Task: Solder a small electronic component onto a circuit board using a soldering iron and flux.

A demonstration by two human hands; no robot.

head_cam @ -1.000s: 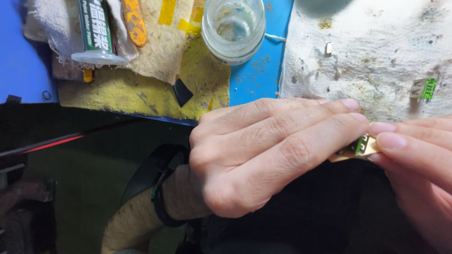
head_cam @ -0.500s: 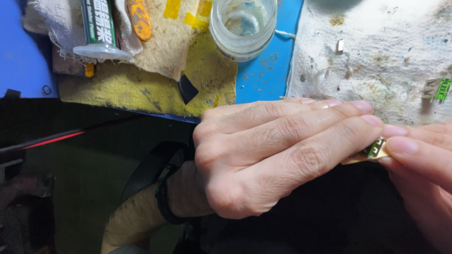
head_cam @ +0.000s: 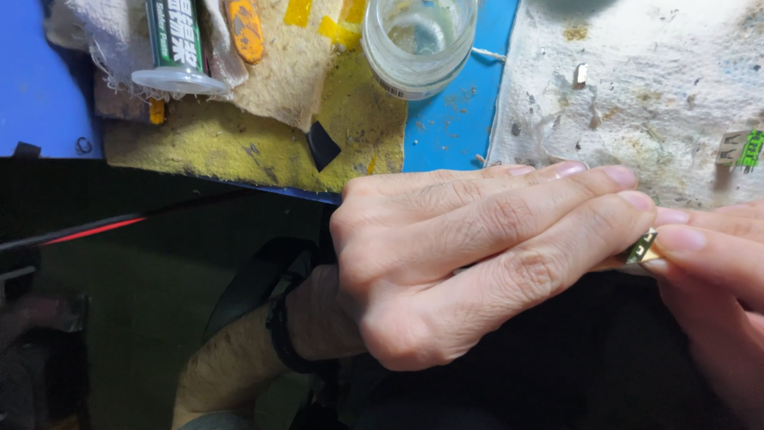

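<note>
Clutter on the blue worktop (head_cam: 446, 131)
A glass jar (head_cam: 419, 40) stands beside a yellow cloth (head_cam: 239, 143); a green tube (head_cam: 173, 44) lies on rags, white stained paper (head_cam: 637, 95) right.

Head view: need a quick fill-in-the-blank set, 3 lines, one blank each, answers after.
1. The left hand and right hand pinch a small green and ____ part between them.
2. The glass jar stands on the ____ mat.
3. A dark band sits on the ____ wrist.

Answers: gold; blue; left
</note>
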